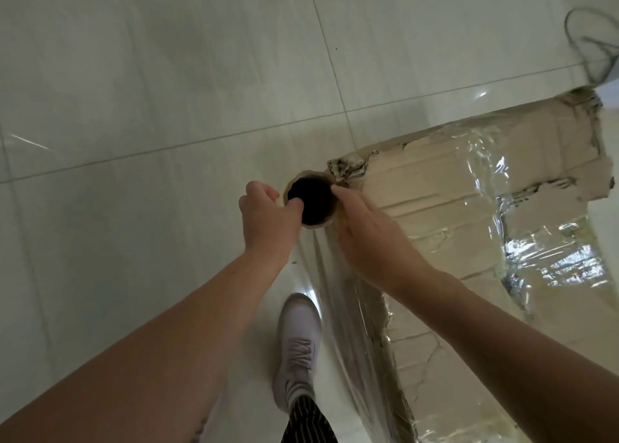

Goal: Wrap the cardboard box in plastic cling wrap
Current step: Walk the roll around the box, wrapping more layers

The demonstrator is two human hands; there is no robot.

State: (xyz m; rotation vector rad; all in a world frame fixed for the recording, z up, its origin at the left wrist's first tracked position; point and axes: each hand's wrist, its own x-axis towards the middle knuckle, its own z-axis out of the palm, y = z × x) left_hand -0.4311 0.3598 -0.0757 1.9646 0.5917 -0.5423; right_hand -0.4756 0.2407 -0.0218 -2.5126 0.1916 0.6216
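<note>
A worn cardboard box (445, 181) fills the right of the head view, partly covered in shiny cling wrap (549, 251). Seen end-on at the box's near-left corner is the cling wrap roll (315, 204), with its dark hollow core facing me. My left hand (268, 218) grips the roll's rim with the thumb hooked inside the core. My right hand (368, 238) holds the roll's right side, fingers against the rim. A stretched sheet of film (338, 308) runs from the roll down along the box's left side.
The floor is pale glossy tile (167, 74). My foot in a white sneaker (298, 345) stands just left of the box, under the stretched film. A grey-outlined shoe shape (593, 44) shows at the top right corner.
</note>
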